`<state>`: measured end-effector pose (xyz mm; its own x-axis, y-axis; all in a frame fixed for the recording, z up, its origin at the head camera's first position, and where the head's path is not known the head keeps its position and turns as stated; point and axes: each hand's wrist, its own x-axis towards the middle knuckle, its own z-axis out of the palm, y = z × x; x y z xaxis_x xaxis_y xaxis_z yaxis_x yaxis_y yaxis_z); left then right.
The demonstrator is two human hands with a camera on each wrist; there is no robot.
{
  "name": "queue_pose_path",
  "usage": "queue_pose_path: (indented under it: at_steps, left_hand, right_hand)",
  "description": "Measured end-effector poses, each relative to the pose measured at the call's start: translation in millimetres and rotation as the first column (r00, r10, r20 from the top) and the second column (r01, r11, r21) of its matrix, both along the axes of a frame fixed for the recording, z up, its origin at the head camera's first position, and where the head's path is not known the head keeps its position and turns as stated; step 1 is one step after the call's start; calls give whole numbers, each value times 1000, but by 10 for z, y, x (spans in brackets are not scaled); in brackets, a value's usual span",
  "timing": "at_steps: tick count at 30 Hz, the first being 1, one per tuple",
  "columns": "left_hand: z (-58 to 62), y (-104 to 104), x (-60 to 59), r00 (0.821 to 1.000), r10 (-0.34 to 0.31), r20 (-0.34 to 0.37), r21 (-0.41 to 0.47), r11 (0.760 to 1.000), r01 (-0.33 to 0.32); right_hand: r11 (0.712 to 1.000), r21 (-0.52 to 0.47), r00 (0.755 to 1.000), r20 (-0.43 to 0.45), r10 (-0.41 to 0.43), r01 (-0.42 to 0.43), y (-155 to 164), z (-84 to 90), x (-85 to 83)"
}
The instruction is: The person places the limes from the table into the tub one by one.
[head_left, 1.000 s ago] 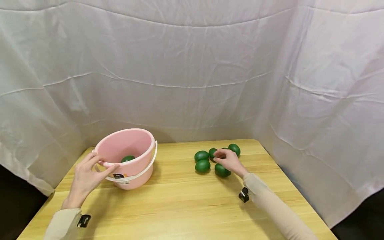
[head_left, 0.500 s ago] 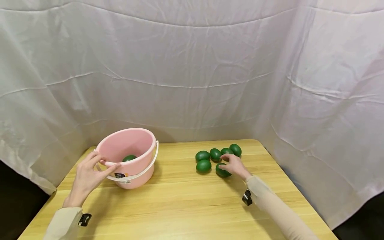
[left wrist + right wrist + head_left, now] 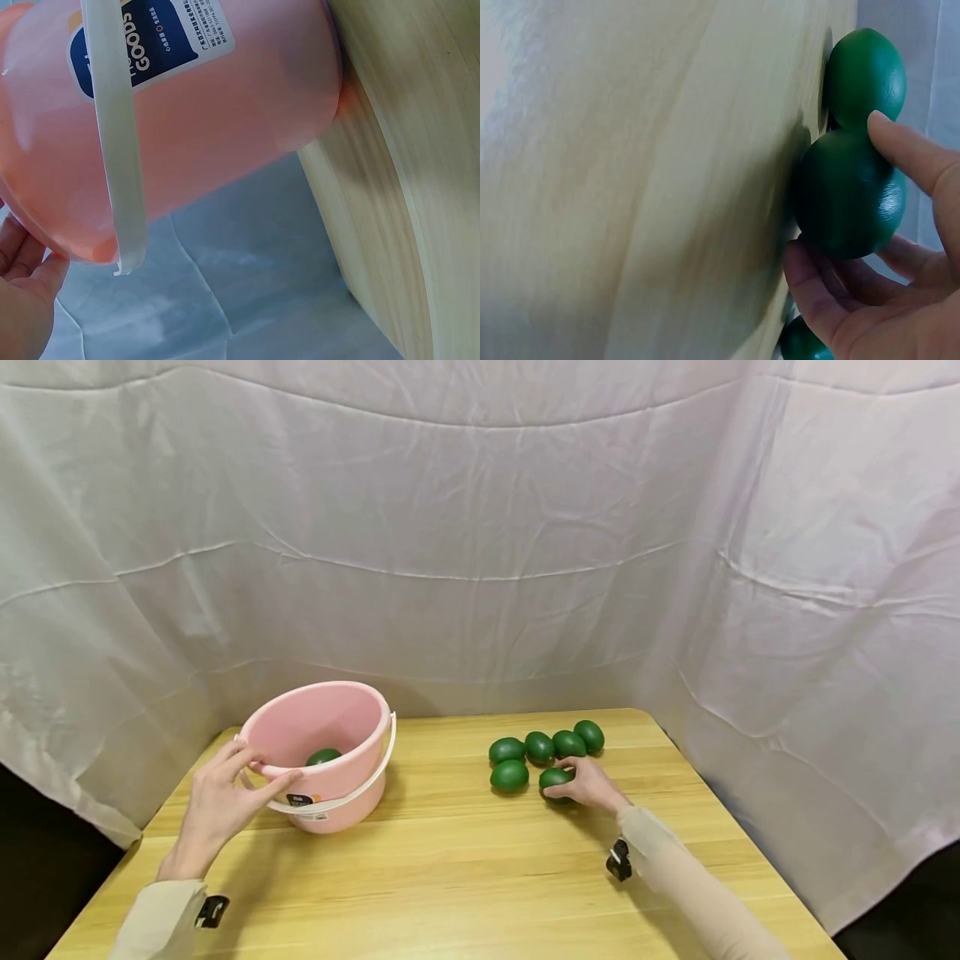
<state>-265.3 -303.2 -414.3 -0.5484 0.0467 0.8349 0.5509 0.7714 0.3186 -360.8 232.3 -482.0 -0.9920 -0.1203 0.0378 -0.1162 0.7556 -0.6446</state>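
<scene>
- Six green fruits [image 3: 509, 776] lie on the table [image 3: 420, 877] to our right, and we see one more fruit [image 3: 323, 756] inside the pink bucket [image 3: 348, 779].
- Our right hand [image 3: 592, 783] is clamped on the front fruit [image 3: 553, 777], thumb [image 3: 907, 146] on the side nearer us, other fingers curled round the far side.
- That fruit lies just left of our right palm, which covers its right end, so we cannot tell its long axis for certain.
- Our right hand is by far the nearer one to it; the bucket stands well apart, off to the left.
- Our left hand [image 3: 217, 797] pinches the bucket's rim, thumb against the outer wall and fingers reaching over the edge.
</scene>
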Motion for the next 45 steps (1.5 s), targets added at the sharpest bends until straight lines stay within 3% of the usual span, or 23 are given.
queue_pose_path:
  at_steps: [7,14,17,23,31,37,45]
  left_hand:
    - [-1,9,0,1000,2,5,3,1000,-2]
    - [3,6,3,1000,12,4,6,1000,-12]
    - [-3,12,8,1000,12,11,15,1000,-12]
    - [-9,14,2,1000,20,9,14,1000,-20]
    - [-8,25,-32,1000,12,12,13,1000,-12]
    - [-14,40,-47,1000,8,8,6,1000,-8]
    - [-7,44,-62,1000,15,3,-4,1000,-15]
  right_hand:
    - [996,-70,999,-10,-47,47,27,-58,-33]
    - [974,-221,998,-33,-59,50,-27,-8,-46]
    - [950,-307,997,-37,-66,51,-74,29,-51]
    - [873,-484,998,31,-52,61,-204,119,-42]
    - [890,-456,1000,11,-3,8,-350,174,-30]
    - [910,-416,1000,-7,-11,7,-446,167,-38]
    - [893,-449,1000,-18,22,-28,-564,198,-67]
